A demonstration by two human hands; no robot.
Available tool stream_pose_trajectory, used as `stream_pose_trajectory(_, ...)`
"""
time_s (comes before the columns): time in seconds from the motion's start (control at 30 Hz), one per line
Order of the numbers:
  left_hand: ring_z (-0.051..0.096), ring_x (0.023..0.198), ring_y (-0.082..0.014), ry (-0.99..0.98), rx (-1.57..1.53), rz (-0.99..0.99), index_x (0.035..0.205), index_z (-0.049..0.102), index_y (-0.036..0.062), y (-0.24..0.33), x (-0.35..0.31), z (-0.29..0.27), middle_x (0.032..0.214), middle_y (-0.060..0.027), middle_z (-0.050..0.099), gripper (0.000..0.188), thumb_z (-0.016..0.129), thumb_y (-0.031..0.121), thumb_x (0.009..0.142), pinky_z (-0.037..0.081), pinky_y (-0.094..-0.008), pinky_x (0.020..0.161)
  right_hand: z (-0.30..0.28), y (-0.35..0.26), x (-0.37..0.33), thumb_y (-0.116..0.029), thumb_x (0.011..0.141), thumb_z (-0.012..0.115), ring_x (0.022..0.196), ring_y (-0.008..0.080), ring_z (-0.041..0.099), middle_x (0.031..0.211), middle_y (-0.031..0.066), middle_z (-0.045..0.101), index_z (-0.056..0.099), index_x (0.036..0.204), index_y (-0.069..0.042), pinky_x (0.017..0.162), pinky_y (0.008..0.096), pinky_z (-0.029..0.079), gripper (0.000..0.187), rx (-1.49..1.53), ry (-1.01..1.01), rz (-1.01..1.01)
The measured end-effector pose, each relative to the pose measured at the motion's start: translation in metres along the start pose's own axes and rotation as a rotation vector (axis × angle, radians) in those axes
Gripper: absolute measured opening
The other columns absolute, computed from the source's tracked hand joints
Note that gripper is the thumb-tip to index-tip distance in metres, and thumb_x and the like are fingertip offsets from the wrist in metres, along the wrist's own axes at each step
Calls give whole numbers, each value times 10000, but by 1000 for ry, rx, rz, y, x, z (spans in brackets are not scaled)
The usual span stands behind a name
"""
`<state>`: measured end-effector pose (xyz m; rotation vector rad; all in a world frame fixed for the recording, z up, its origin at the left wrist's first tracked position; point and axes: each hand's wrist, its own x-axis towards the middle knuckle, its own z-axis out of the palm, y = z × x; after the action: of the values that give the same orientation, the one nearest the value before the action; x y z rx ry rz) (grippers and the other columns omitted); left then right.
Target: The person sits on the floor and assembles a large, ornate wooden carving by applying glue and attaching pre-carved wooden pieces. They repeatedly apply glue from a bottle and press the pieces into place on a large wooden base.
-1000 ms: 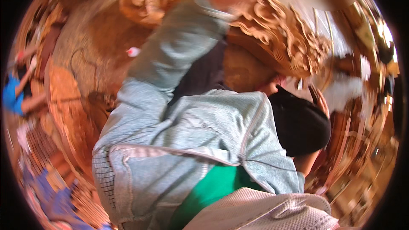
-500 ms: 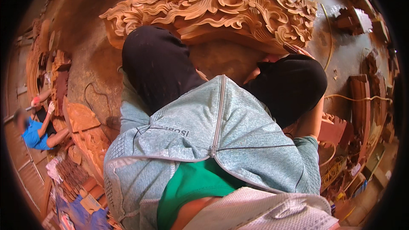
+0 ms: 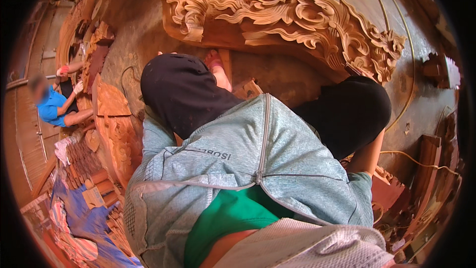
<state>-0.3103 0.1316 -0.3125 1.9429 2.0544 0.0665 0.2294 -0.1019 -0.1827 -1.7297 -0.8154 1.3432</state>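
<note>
Woodcarving (image 3: 282, 15) beyond your knees (image 3: 359, 111).
Your right hand (image 3: 367, 73) shows partly near its right end, your left hand is hidden; you cannot tell either grip.

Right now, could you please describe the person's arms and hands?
The left sleeve, partly hidden, and the right sleeve are heathered grey-blue; the right one stops short, leaving that forearm bare. Too little of the hands shows to describe.

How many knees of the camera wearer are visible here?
2: the left knee below the left end of the carved wood, the right knee below its right end.
</note>
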Motion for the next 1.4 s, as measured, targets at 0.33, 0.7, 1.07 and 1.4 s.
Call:
stream_pose_trajectory(0.33, 598, 1065, -279, 178, 265, -86, 1205, 517, 95, -64, 29, 82, 1136, -153, 608, 286, 428, 216, 963, 513, -424, 850, -23, -104, -12, -189, 994, 528, 1015, 39, 562, 1256, -3, 617, 513, 1377, -28, 728, 137, 398, 416, -207, -153, 52)
stream_pose_trajectory(0.7, 542, 1138, -308, 120, 188, -69, 1241, 482, 110, -26, 3, 70, 1196, -142, 559, 348, 477, 132, 894, 485, -398, 904, 116, -203, 10, 137, 883, 462, 1230, 226, 562, 1300, 157, 603, 557, 1278, 78, 1080, 328, 399, 410, -238, -452, 17)
stream_pose_trajectory(1.07, 523, 1163, -302, 56, 254, -131, 1278, 466, 116, -2, -3, 29, 1244, -139, 527, 382, 460, 97, 896, 469, -372, 935, 159, -169, 94, -11, 893, 605, 1177, 188, 608, 1256, 84, 651, 587, 1299, -44, 994, 285, 457, 408, -562, -634, 119)
stream_pose_trajectory(1.4, 340, 1357, -257, 88, -614, -364, 1383, 409, 125, 34, 4, 1, 1421, -118, 393, 432, 310, 157, 963, 283, -342, 1121, 172, -171, 134, 45, 844, 628, 1168, 177, 612, 1260, 95, 650, 586, 1299, -36, 1005, 288, 448, 464, -575, -707, 188)
